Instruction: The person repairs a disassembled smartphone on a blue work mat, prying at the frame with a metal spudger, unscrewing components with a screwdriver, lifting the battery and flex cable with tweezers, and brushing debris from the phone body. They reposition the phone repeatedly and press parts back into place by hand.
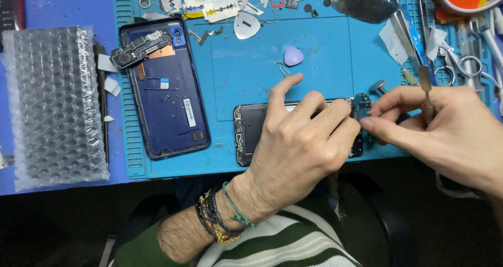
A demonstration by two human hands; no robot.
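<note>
Phone body [246, 133], opened and black, lies flat near the front edge of the blue work mat [325, 57], mostly covered by the left hand. Left hand [298, 141] rests on it, fingers curled, fingertips pressing at the phone's right end; index finger lifted and pointing up and away. At that right end a small dark circuit board [361, 106] stands up from the frame. Right hand [445, 131] meets it there: thumb and forefinger pinched close at the board's edge, the remaining fingers closed around a thin metal spudger [426, 91] that sticks upward out of the grip. Whether the pinch actually grips the board cannot be told.

Just above the phone on the mat: a bent paper clip [281, 68] and a lilac guitar-pick opener [293, 55]. Left of the phone, well apart, lies the blue back cover [165, 97], inside up, with a black speaker module [139, 49] resting across its top end. Metal pry picks and razor blades [220, 8] line the mat's far edge. Scissors and tweezers [461, 63] crowd the right side. A bubble-wrap sheet [52, 104] sits on the desk [63, 5] at far left.
</note>
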